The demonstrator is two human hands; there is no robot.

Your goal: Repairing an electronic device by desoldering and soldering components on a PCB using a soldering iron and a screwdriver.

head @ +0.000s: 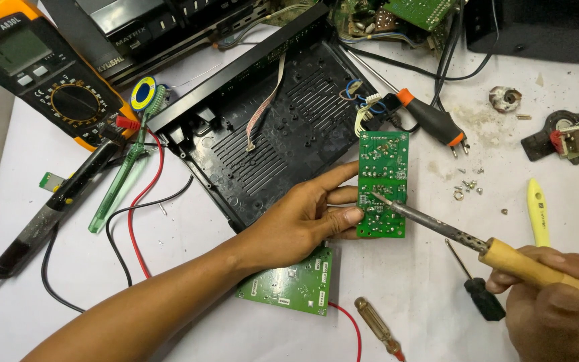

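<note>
From the left, my left hand (303,224) pinches the green board (382,184) at its lower left edge, thumb and fingers clamped, just off the black case (283,127). My right hand (551,302) is wrapped around the iron (477,245), whose tip touches the board's middle. I'd hold the board flat and steady and keep the tip on one joint, clear of my thumb.

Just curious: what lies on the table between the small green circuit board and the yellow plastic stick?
In the head view, loose screws lie scattered on white table between the small green circuit board and the yellow plastic stick.
</note>
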